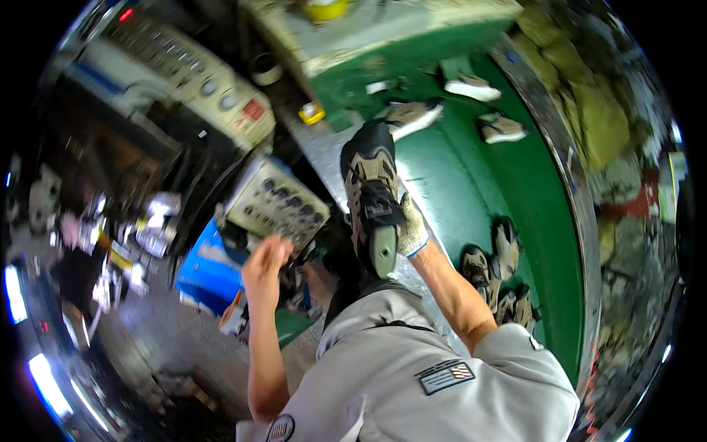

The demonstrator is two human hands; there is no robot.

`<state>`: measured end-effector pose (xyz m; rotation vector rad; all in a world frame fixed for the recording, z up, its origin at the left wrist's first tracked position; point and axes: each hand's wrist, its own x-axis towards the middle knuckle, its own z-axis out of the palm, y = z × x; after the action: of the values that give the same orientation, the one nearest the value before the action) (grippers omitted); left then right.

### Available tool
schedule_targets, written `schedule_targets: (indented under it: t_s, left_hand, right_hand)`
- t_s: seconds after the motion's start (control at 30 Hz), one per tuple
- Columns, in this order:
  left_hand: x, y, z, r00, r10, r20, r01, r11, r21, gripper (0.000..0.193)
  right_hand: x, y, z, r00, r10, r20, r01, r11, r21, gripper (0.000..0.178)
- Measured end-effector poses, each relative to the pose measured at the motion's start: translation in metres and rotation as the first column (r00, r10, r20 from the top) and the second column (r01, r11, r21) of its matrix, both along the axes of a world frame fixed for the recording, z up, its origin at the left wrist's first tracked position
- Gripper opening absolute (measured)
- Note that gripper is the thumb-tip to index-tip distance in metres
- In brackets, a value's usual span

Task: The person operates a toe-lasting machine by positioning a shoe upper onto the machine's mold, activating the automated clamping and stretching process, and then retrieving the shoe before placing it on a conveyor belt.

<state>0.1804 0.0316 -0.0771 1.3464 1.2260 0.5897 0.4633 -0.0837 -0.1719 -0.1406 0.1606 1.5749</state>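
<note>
far left, we've got a long cream control panel (180, 70), 2 round gauges near its lower end. moving right, there's a blue box (210, 269) down low, and here's the left hand (265, 265), bare, raised, fingers curled in; apart or together at the tips, i can't tell through the blur. right behind it in view, a pale box of dark knobs (272, 195).

now the middle: the brown-and-black shoe (368, 188) is up in front of the body, toe pointing away, a green shoe form (383, 254) poking out at the heel end. and on its right side, the right hand (412, 230), in a pale glove, clamped on that shoe! further right, a green bench (541, 221) carries more shoes (477, 269), then olive sacks (596, 118) at the far side.
</note>
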Motion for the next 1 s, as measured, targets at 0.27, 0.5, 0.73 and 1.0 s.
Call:
schedule_targets:
  t_s: [0.27,0.5,0.73,1.0]
  left_hand:
    - [-0.086,0.068,0.029,0.943,0.222,0.246,-0.163,0.957,-0.241,0.035]
    - [-0.185,0.054,0.03,0.839,0.488,0.243,-0.457,0.872,-0.174,0.031]
    - [-0.245,0.068,0.02,0.738,0.555,0.383,-0.485,0.832,-0.269,0.038]
    - [-0.26,0.11,0.043,0.872,0.343,0.35,-0.312,0.939,-0.144,0.016]
  right_hand:
    - [-0.158,0.081,0.058,0.881,0.396,0.259,-0.346,0.913,-0.216,0.044]
    - [-0.24,0.12,0.061,0.793,0.502,0.346,-0.455,0.865,-0.213,0.04]
    - [-0.278,0.151,0.076,0.606,0.529,0.594,-0.554,0.817,-0.162,0.055]
    - [-0.284,0.154,0.086,0.561,0.546,0.622,-0.587,0.792,-0.167,0.053]
